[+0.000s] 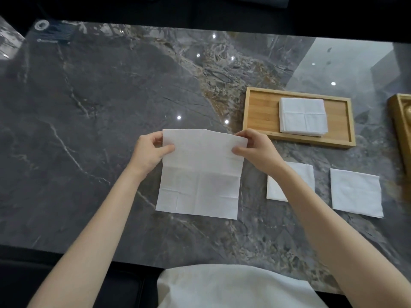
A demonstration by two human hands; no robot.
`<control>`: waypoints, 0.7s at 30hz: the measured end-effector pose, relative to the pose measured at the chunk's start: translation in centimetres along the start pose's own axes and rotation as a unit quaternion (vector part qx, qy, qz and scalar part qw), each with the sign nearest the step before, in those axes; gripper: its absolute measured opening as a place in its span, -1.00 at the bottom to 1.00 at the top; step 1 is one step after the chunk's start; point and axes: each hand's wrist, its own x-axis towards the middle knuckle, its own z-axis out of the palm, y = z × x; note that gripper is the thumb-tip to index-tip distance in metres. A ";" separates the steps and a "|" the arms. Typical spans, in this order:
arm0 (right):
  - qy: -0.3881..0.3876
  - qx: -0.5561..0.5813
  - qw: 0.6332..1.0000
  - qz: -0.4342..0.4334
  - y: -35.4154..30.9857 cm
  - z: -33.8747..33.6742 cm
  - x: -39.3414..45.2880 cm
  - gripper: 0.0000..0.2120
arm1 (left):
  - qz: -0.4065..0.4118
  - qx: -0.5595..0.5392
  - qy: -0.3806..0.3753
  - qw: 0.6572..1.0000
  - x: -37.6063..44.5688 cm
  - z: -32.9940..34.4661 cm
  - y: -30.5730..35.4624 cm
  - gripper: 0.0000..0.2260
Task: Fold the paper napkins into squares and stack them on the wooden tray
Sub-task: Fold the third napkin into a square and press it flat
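A white paper napkin (200, 174), unfolded with crease lines, lies in the middle of the table, its far edge lifted. My left hand (149, 152) pinches its far left corner and my right hand (255, 150) pinches its far right corner. The wooden tray (262, 112) stands at the right, holding a stack of folded napkins (302, 115). Two more folded napkins lie on the table nearer to me: one (304, 174) partly hidden under my right forearm, the other (355, 192) further right.
The table (89, 130) is dark polished marble with bright light reflections. Another wooden object (400, 130) is cut off by the right edge. White cloth (233, 287) lies at the table's near edge, below my arms.
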 end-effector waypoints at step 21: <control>-0.036 -0.247 0.946 -0.209 6.1 3.6 -9.1 -0.78 | 0.049 0.224 -0.054 0.972 -8.8 -0.5 -5.1 -0.63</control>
